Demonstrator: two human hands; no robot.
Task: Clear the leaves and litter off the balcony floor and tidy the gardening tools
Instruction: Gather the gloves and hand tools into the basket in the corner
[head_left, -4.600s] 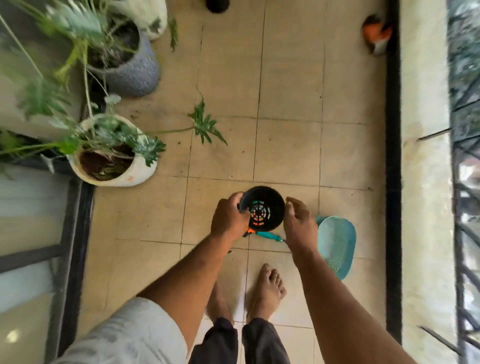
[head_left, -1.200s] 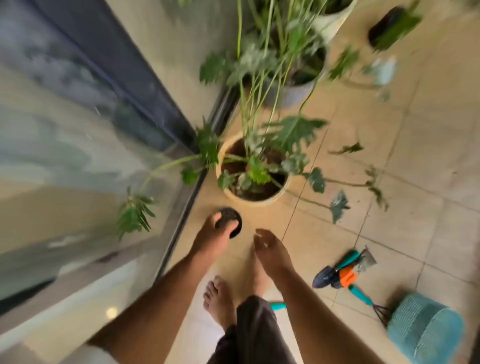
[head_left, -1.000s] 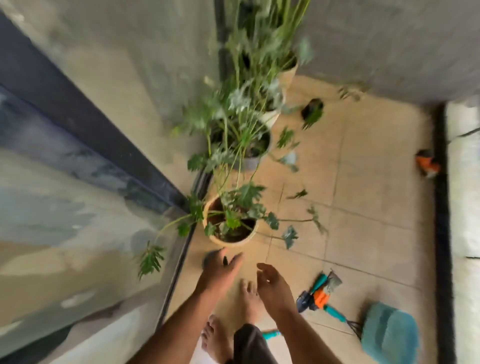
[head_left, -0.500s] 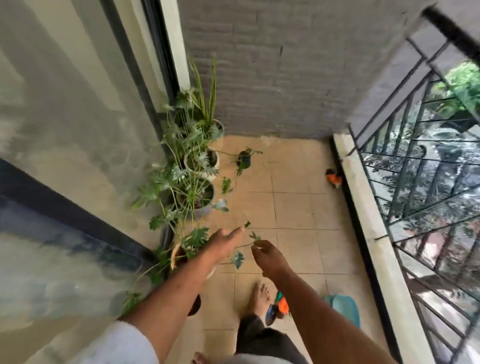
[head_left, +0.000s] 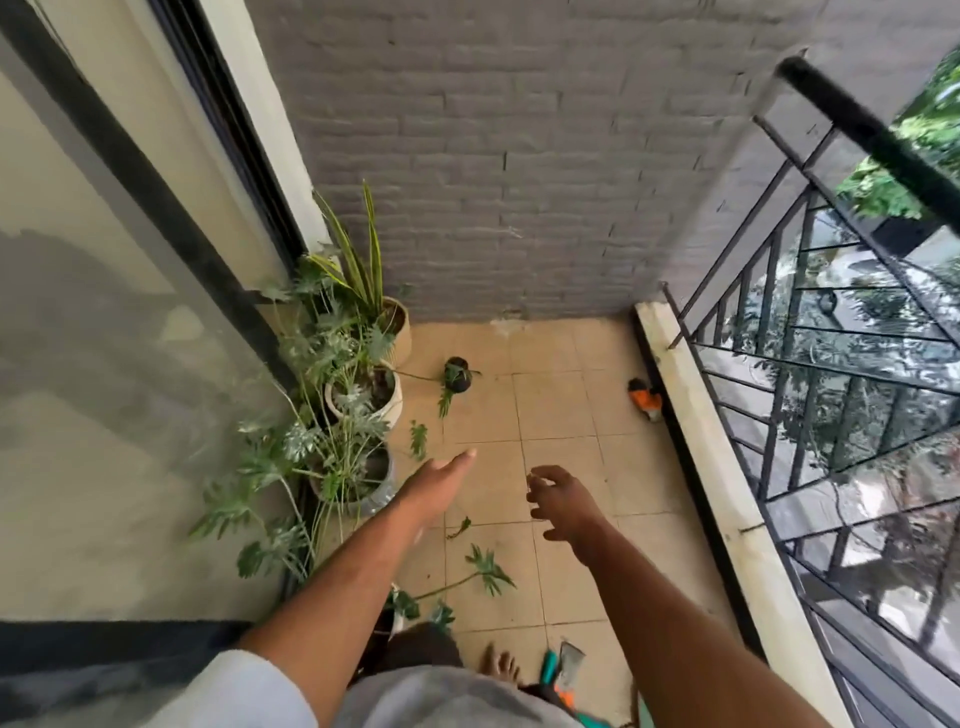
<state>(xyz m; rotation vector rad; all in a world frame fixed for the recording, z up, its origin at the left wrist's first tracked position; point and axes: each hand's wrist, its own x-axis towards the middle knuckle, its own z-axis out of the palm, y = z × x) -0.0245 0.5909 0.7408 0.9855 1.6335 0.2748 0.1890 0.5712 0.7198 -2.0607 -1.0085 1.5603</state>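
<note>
The far wall (head_left: 519, 156) is grey brick. Beige square tiles cover the floor (head_left: 556, 415). The right railing (head_left: 810, 332) is black.

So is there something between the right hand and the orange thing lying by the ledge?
Nothing visible. Only bare floor tiles lie between the right hand, which is empty, and the orange object beside the ledge. The plant pots stand on the opposite side.

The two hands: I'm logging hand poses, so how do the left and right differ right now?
The left hand reaches forward with fingers straight and together; the right hand has fingers spread and loosely curled. The left is nearer the potted plants, the right nearer the railing side. Both hold nothing and hang above the tiled floor.
</note>
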